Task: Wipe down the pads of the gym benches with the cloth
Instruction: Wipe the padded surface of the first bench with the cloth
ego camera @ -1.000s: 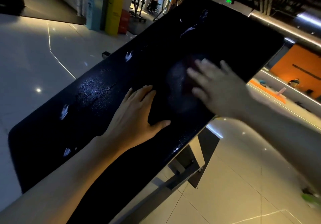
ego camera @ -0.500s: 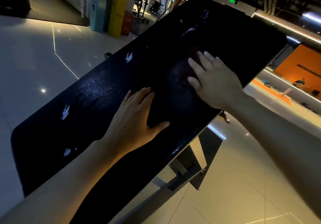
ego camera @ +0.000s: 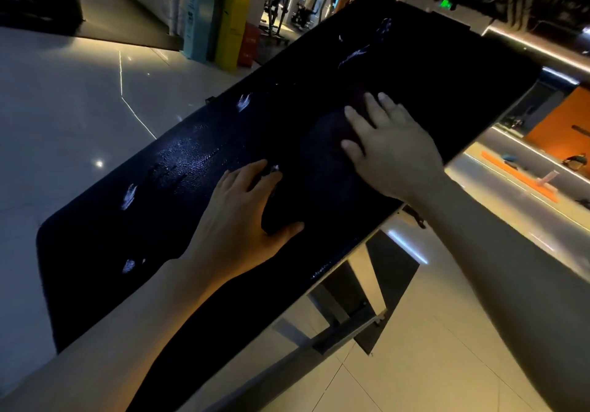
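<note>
In the head view, a long black padded bench pad with a textured, glossy surface runs diagonally from the lower left to the upper right. Several small whitish smears dot its left half, and a wet sheen shows near its middle.

The person's left hand lies flat on the pad near its middle, fingers straight and close together, thumb spread out to the right; it holds nothing. The right hand sits further up the pad, palm down, fingers straight and slightly spread, pressing on a dark, dull purple cloth. The cloth lies flat on the pad, partly under the fingers and reaching out to their left; its edges fade into the dark pad and cannot be traced exactly. The two hands are near each other but apart.

Under the pad's right edge stands a grey metal bench frame with angled struts. Pale glossy floor tiles spread round the bench. Further back stands a tall yellow cabinet with a lit green panel, beside a pale blue upright panel. An orange wall shows at far right.
</note>
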Demonstrator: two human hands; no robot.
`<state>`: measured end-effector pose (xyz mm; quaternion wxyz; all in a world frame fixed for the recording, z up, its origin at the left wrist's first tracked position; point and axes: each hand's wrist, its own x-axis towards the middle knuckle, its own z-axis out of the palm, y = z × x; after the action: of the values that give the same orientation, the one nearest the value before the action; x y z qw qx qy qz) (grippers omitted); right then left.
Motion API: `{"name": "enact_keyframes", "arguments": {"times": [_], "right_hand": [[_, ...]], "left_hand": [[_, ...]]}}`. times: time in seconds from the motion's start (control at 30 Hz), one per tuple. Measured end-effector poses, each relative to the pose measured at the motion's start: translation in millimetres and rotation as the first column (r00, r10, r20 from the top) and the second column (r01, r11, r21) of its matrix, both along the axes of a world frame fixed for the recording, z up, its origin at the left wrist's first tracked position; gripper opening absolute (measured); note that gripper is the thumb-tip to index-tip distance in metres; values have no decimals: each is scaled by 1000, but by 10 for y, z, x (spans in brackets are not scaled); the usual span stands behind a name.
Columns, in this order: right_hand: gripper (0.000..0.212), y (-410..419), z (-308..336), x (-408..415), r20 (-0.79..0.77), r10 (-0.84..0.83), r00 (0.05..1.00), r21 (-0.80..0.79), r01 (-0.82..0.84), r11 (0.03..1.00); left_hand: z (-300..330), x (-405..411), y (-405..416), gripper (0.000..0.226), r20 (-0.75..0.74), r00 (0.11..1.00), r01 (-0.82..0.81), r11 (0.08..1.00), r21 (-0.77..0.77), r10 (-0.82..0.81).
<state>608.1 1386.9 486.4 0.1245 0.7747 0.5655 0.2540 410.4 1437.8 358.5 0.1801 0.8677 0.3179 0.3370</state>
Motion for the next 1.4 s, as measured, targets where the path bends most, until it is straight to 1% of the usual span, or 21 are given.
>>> {"name": "enact_keyframes", "arguments": {"times": [0.1, 0.17, 0.23, 0.3, 0.37, 0.43, 0.5, 0.57, 0.63, 0.7, 0.77, 0.83, 0.9, 0.93, 1.0, 1.07, 1.13, 1.2, 1.3, 1.37, 1.4], "right_hand": [[63, 43, -249, -274, 57, 166, 984, -149, -156, 977], [62, -41, -209, -231, 76, 226, 971, -218, -205, 954], [60, -42, -38, -19, 60, 149, 987, -133, -140, 981], [60, 26, 88, 134, 35, 19, 999, -14, -19, 1000], [62, 117, 29, 54, 26, 4, 1000, 13, -5, 1000], [64, 107, -145, -174, 63, 124, 990, -91, -118, 989], [72, -27, -297, -330, 89, 319, 943, -239, -291, 926], [78, -120, -263, -319, 57, 384, 922, -337, -344, 876], [70, -57, -115, -121, 83, 317, 945, -324, -275, 905], [63, 48, 43, 32, 122, 148, 981, -186, -124, 975], [63, 96, 8, -56, 94, 73, 993, -101, -64, 993], [65, 40, -252, -277, 73, 197, 978, -164, -183, 969], [70, -148, -472, -430, 56, 400, 915, -238, -377, 895], [69, -215, -444, -409, 42, 452, 891, -269, -426, 864], [62, -197, -243, -217, 49, 413, 909, -295, -382, 876], [62, -88, -18, 4, 121, 254, 960, -208, -226, 952], [63, -35, 4, 1, 124, 180, 976, -117, -166, 979], [63, -119, -227, -245, 115, 243, 963, -166, -222, 961], [63, -362, -484, -506, 76, 402, 913, -300, -363, 882], [62, -379, -405, -484, 28, 353, 935, -262, -334, 905], [62, -342, -366, -437, 34, 285, 958, -212, -271, 939]], "left_hand": [[0, 0, -22, 86, -5, 1000, -26, 1000, -15, 26], [-25, -18, -31, 85, 19, 999, -37, 999, -14, 37], [-57, -58, -35, 86, 19, 998, -54, 998, -24, 55], [-81, -100, -43, 87, 9, 997, -80, 996, -51, 80], [-99, -140, -56, 85, 11, 995, -102, 991, -86, 104], [-123, -171, -73, 83, 8, 993, -119, 989, -92, 120], [-160, -202, -93, 80, 14, 991, -132, 987, -90, 134], [-185, -248, -120, 78, 8, 990, -142, 986, -90, 143], [-196, -289, -149, 78, -20, 989, -148, 985, -84, 147], [-202, -322, -179, 80, -36, 985, -171, 981, -92, 169], [-212, -343, -204, 84, -50, 983, -182, 975, -125, 177], [-225, -336, -241, 89, -36, 982, -190, 970, -152, 187], [-226, -329, -286, 91, -27, 979, -206, 966, -156, 204], [-223, -339, -304, 91, -42, 979, -206, 965, -160, 201], [-239, -401, -362, 90, -82, 980, -195, 967, -166, 183], [-268, -489, -432, 96, -101, 980, -188, 962, -196, 171], [-316, -558, -493, 105, -95, 980, -194, 954, -231, 176], [-353, -609, -514, 105, -108, 980, -188, 948, -258, 165], [-376, -690, -471, 96, -151, 982, -151, 962, -229, 118], [-366, -745, -404, 95, -190, 979, -114, 974, -194, 77], [-369, -773, -366, 94, -206, 977, -92, 979, -184, 53]]}}
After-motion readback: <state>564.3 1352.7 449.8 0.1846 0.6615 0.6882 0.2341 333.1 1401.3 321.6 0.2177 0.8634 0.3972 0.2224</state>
